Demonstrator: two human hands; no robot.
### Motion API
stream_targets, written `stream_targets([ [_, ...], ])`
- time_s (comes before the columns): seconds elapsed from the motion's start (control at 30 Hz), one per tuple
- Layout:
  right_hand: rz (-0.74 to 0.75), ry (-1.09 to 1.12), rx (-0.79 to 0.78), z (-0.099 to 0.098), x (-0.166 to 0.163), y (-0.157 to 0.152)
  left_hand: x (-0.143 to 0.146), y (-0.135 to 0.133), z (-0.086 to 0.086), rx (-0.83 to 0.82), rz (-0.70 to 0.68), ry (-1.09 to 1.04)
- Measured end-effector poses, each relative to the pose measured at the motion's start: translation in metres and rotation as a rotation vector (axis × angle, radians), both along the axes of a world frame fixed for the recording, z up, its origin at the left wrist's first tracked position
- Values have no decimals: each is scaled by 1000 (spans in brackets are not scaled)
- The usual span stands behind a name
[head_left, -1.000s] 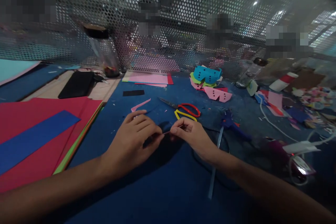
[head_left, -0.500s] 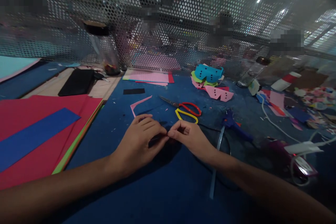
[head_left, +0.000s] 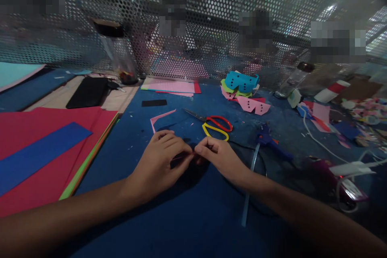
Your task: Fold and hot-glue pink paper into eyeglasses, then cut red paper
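My left hand [head_left: 165, 157] is closed in a pinch above the blue table [head_left: 193, 225]. Its fingertips meet those of my right hand [head_left: 219, 155], also pinched. Whatever lies between the fingertips is too small and dark to make out; a thin reddish edge shows there. Just beyond the left hand lies a folded pink paper strip [head_left: 161, 117]. Scissors [head_left: 211, 123] with one red and one yellow handle rest behind the right hand, blades parted. A blue glue gun [head_left: 267, 139] lies to the right, with a clear glue stick [head_left: 252, 177] pointing toward me.
Red foam sheets [head_left: 54, 145] with a blue strip [head_left: 42, 153] lie left, near a black phone [head_left: 87, 92]. Paper masks [head_left: 242, 82] are stacked at the back. A glass bottle [head_left: 119, 56] stands by the perforated metal screen [head_left: 211, 28]. Cables and paper scraps [head_left: 369, 115] cover the right.
Both hands stay in almost the same place, fingertips together. A thin reddish edge now shows more between them. The view has shifted slightly.
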State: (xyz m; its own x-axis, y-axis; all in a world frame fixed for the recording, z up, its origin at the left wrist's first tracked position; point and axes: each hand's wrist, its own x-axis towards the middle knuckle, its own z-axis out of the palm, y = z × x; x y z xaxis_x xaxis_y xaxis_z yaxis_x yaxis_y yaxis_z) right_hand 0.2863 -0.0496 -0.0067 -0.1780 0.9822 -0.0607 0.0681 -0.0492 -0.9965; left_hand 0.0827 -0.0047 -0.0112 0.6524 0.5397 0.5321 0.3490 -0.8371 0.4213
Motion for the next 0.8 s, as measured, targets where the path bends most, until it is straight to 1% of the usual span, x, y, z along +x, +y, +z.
stream_targets([
  [0.2,-15,7,43,2,-1,-2,0,0,1,-17,11,7],
  [0.33,-9,10,42,4,-1,-4,0,-1,4,-35,17,-4],
  [0.53,-11,-87,66,1,0,-4,0,-2,6,-26,18,-18],
  [0.63,4,-108,83,1,0,-4,0,-3,7,-47,17,-10],
  [0.73,-42,-160,147,1,-1,-7,0,-4,8,-69,21,-18],
  [0.8,-123,-220,263,2,-1,-10,0,-5,10,-74,29,-21],
])
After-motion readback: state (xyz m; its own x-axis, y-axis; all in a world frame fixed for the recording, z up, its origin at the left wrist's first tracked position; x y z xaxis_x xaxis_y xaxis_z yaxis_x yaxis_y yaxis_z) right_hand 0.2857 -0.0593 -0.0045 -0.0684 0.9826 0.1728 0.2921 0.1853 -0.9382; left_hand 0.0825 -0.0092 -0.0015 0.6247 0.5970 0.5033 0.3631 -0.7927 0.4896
